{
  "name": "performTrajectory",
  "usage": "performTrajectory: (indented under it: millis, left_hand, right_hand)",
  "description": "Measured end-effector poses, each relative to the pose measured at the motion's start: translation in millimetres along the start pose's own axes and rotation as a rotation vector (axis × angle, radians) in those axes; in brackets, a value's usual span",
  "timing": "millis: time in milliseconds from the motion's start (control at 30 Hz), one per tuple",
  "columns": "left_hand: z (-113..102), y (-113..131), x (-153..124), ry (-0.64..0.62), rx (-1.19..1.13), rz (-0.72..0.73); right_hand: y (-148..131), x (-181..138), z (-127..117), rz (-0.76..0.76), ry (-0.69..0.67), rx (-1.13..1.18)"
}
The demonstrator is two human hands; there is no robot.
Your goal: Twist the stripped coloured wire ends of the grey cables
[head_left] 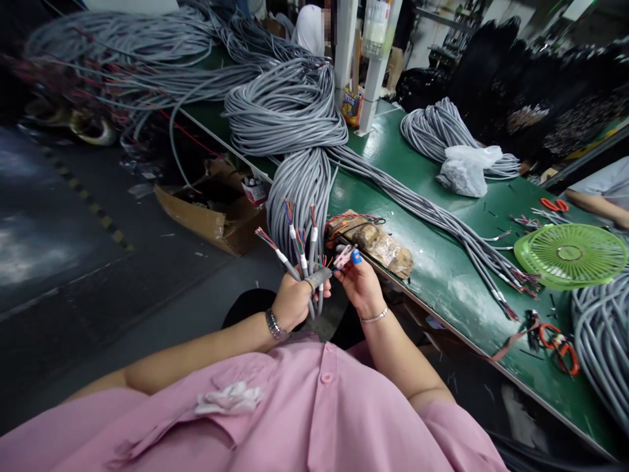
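Note:
My left hand (293, 300) is closed around several grey multi-core cables (304, 262). Their ends fan upward, with white bands and thin coloured wires showing. A grey wrap covers my left thumb (319, 279). Close by on the right, my right hand (362, 285) pinches a small pink item (343, 257) beside the wire ends; its exact kind is unclear. A blue cover (356, 256) sits on a fingertip of that hand. Behind both hands, the held cables run up into a hanging grey cable bundle (297, 187) draped over the table edge.
On the green table (393, 190) lie a large cable coil (285, 108), a taped block (381, 246), a green fan (570, 254), orange-handled scissors (560, 347) and a plastic bag (469, 170). Below the left edge stands a cardboard box (211, 210). Another person's arm (597, 206) rests at far right.

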State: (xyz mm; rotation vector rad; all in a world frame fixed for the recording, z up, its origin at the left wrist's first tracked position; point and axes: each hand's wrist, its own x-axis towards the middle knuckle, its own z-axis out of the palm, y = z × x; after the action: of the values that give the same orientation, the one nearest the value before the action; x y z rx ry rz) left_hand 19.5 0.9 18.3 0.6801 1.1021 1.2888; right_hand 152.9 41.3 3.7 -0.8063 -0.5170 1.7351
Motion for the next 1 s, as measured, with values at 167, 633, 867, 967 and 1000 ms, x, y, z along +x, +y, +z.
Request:
performTrajectory:
  millis: [167,633,867,967,1000]
  left_hand:
    - [0.0,1.9,-1.4,-0.007,-0.004,-0.006]
    - [-15.7,4.1,-7.5,-0.129,-0.02,0.002]
    - [-31.4,-10.0,-2.7,-0.19,0.145,0.003]
    - [-35.0,-15.0,-2.0,-0.221,0.206,-0.008]
    - [-35.3,-15.5,-2.2,-0.224,0.219,-0.013]
  right_hand:
    - [1.7,-1.5,-0.9,0.025,-0.049,0.002]
    - [-7.2,-4.1,-2.0,0.056,-0.074,-0.097]
    - [-1.8,-23.6,1.0,0.136,-0.217,-0.315]
    - [0.7,-25.8,2.8,0.096,-0.165,-0.393]
    - [1.2,-25.9,3.2,0.086,-0.15,-0.408]
